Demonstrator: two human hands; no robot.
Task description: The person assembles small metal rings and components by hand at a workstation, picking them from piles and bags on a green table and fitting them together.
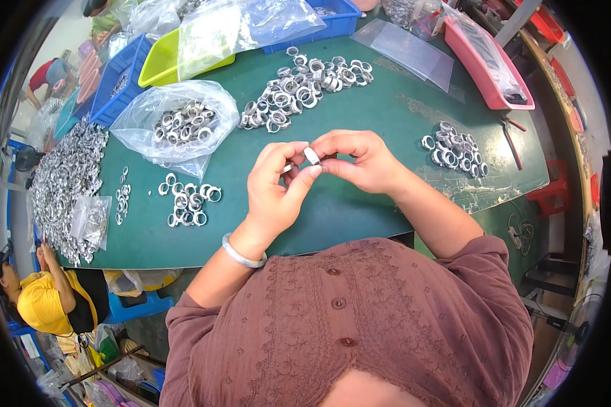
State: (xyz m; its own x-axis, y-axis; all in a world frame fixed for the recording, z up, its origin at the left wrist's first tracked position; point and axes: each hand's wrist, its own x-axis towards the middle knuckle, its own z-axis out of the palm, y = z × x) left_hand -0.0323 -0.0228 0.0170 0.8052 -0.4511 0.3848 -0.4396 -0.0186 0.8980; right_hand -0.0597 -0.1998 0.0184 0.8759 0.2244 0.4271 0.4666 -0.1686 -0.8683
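My left hand point(273, 182) and my right hand point(364, 163) meet above the middle of the green table point(265, 234). Between their fingertips they pinch a small silver metal ring point(311, 156), turned edge-on. A second bit of metal point(287, 167) shows among the curled fingers of my left hand; its shape is partly hidden. Beyond my hands lies a loose heap of similar metal rings point(308, 93). Left of my left hand is a smaller group of rings point(189, 201), and another cluster point(456, 150) sits off to the right.
An open clear bag point(134, 129) holds more rings. A large mound of small metal parts point(64, 183) covers the left end. Red-handled pliers point(511, 144) and a pink basket point(485, 68) are at right; blue point(115, 85) and lime point(159, 60) bins stand behind. A person in yellow point(47, 302) sits left.
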